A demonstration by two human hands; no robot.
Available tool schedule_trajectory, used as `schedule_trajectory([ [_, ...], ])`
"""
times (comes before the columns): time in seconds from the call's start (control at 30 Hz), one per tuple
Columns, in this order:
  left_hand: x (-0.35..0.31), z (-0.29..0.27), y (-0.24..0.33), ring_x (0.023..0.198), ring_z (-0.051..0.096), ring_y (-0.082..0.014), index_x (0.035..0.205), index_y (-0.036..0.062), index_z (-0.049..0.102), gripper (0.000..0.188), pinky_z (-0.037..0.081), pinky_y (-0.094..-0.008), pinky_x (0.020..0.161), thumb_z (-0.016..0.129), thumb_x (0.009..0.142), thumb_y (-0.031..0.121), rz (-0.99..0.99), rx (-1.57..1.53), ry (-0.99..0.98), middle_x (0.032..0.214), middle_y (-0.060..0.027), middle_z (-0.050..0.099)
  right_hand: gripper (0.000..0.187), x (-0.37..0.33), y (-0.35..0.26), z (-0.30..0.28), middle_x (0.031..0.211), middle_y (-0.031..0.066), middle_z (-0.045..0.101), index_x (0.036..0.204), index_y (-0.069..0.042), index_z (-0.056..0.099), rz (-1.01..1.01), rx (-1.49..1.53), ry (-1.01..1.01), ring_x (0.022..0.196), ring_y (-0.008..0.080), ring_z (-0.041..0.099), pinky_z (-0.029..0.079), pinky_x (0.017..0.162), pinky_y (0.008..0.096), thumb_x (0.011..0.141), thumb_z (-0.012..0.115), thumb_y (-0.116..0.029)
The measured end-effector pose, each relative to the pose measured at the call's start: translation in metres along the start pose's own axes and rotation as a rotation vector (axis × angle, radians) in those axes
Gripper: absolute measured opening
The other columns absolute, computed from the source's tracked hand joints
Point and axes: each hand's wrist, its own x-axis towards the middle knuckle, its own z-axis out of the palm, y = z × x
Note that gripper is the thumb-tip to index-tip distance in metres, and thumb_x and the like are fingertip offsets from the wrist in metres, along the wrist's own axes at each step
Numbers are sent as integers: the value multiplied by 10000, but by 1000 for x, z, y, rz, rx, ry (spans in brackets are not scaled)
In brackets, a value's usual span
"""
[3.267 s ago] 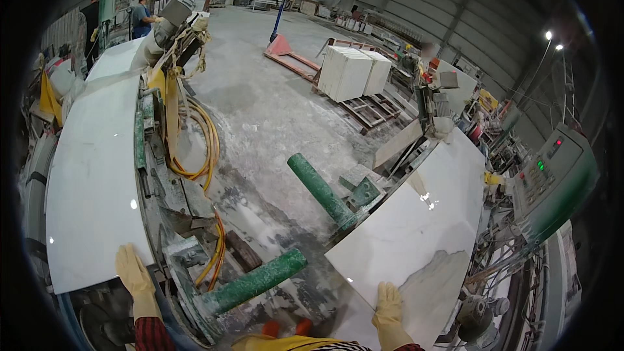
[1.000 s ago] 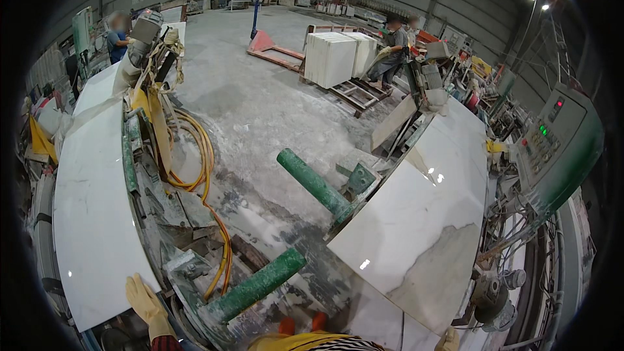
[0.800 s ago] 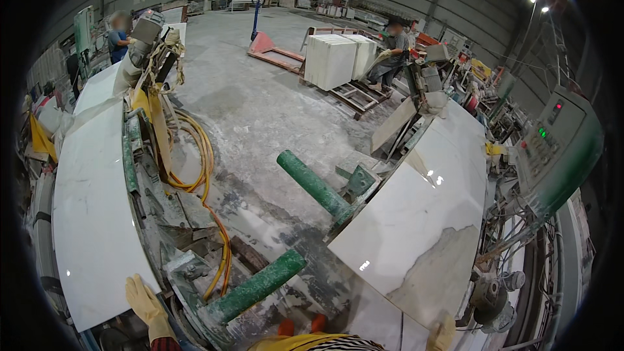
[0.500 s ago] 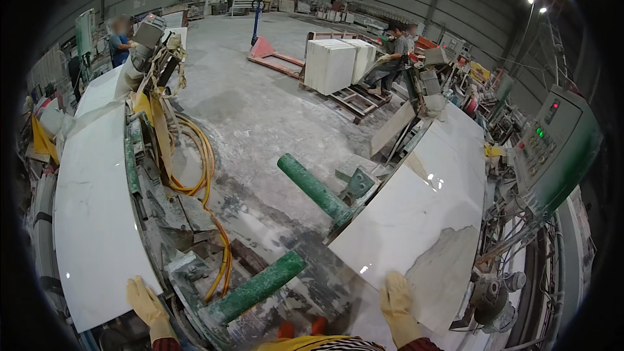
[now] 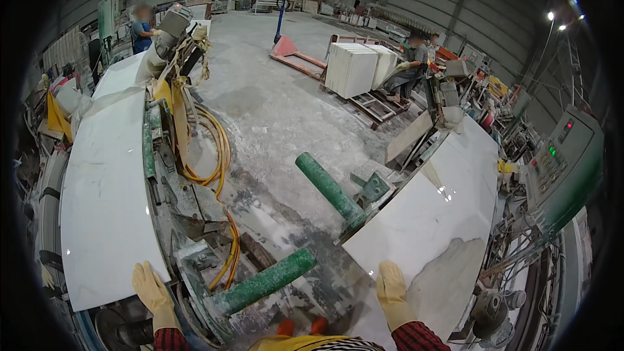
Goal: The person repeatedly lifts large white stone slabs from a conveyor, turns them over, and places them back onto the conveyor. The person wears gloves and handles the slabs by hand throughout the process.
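Observation:
My left hand (image 5: pixel 153 294), in a cream rubber glove, lies at the near right corner of a long white stone slab (image 5: pixel 107 221). Its fingers are stretched out and grip nothing. On the other side, my right hand (image 5: pixel 392 294), gloved alike, rests with straight fingers on the near left edge of a second white slab (image 5: pixel 422 227). A greyish, irregular patch (image 5: pixel 448 279) marks this slab's near end beside that hand. Both slabs lie on machine beds; the undersides of the hands are hidden.
Green rollers (image 5: pixel 266 283) jut between the beds, with a coiled yellow hose (image 5: pixel 224 156) on the left. A control box (image 5: pixel 565 156) stands at right. Beyond are a red pallet jack (image 5: pixel 296 58), stacked slabs (image 5: pixel 351 70) and people, one (image 5: pixel 141 32) at far left.
The whole view has shifted, so the surroundings sit farther right. My right hand has moved a little left and forward along its slab's edge. My left hand stays by the slab corner.

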Motion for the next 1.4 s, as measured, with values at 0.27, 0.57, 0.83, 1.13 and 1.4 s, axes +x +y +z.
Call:
schedule_trajectory([
  [0.27, -3, -3, 0, 1583, 489, -492, 1612, 64, 601, 471, 344, -561, 1349, 617, 1145, 126, -3, -8, -23, 1716, -287, 540, 281, 10, -25, -27, 1319, 204, 684, 1280, -65, 652, 66, 48, -36, 1277, 462, 614, 502, 1138, 557, 1016, 615, -156],
  [0.57, -8, -1, -5, 1539, 513, -520, 1587, 38, 612, 472, 379, -583, 1321, 637, 1123, 119, 47, -41, 37, 1696, -295, 549, 314, -3, -8, -9, 1380, 222, 690, 1325, -54, 657, 45, -13, 43, 1317, 482, 615, 498, 1173, 568, 1034, 605, -159],
  [0.83, -13, 8, -13, 1538, 517, -521, 1582, 37, 608, 465, 381, -580, 1321, 639, 1125, 117, 84, -14, 91, 1693, -298, 550, 352, -9, -1, -7, 1411, 240, 681, 1355, -34, 656, 47, -11, 35, 1338, 489, 606, 468, 1217, 567, 1041, 597, -182],
  [1.13, -16, -5, -2, 1555, 500, -514, 1579, 39, 603, 451, 373, -572, 1327, 627, 1135, 112, 33, -16, 23, 1700, -289, 543, 288, -3, -13, -21, 1331, 227, 682, 1283, -32, 659, 98, -21, -17, 1254, 475, 616, 507, 1130, 553, 1030, 577, -141],
  [1.4, -19, -8, -1, 1544, 501, -526, 1575, 28, 601, 440, 381, -569, 1317, 621, 1142, 105, 43, -27, 55, 1687, -296, 550, 219, -1, -13, -23, 1259, 227, 677, 1231, -37, 645, 55, -12, 56, 1138, 480, 617, 517, 1004, 565, 1037, 575, -111],
])
